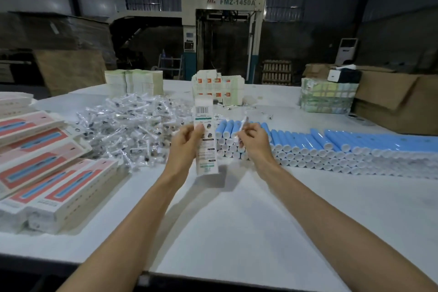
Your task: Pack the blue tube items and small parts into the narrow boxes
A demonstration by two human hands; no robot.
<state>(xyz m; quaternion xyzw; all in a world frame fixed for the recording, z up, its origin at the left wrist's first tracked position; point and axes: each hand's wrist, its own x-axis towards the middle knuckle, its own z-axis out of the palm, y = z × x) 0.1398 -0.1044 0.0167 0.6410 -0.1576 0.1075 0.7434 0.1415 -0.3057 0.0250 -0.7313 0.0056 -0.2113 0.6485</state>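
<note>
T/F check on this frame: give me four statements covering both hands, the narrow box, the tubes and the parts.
1. The left hand grips a narrow white printed box held upright above the white table. True.
2. The right hand holds a blue tube. False: it pinches a small clear-wrapped part; the blue plastic tubes lie stacked on the table.
3. The pile of clear-wrapped small parts lies to the left of the blue plastic tubes. True.
4. The red-and-white flat boxes sit at the table's right end. False: the red-and-white flat boxes are stacked at the left.
</note>
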